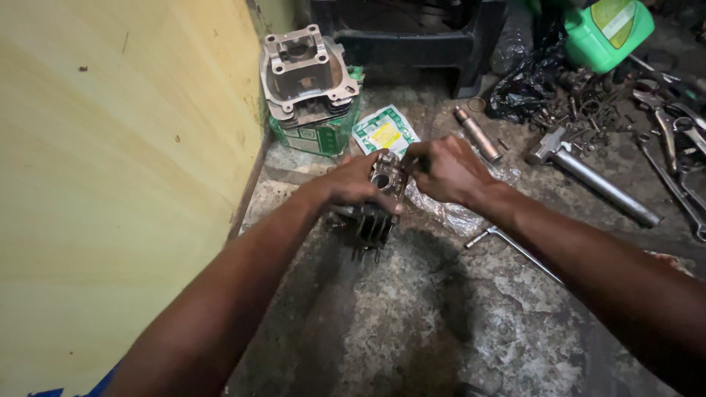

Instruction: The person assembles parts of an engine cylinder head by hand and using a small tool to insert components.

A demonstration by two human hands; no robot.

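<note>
Dark finned metal engine cylinder (371, 213) in both hands: dull, grimy cast finish, matt. Grey cast-metal engine housing (305, 73) by wall: lighter, raw aluminium look, bit of sheen on flat faces. Long steel hammer (596, 180): smooth handle, satin shine. Green plastic jug (607, 29): glossy. Crumpled clear plastic wrap (448, 213): shiny, wrinkled. Floor (412, 323): rough concrete, stained, patchy. Yellow wall (110, 184): painted, matt, scuffed.

I hold a dark, finned engine cylinder (375, 209) (grimy metal) upright on the concrete floor, at twelve o'clock from me.
</note>
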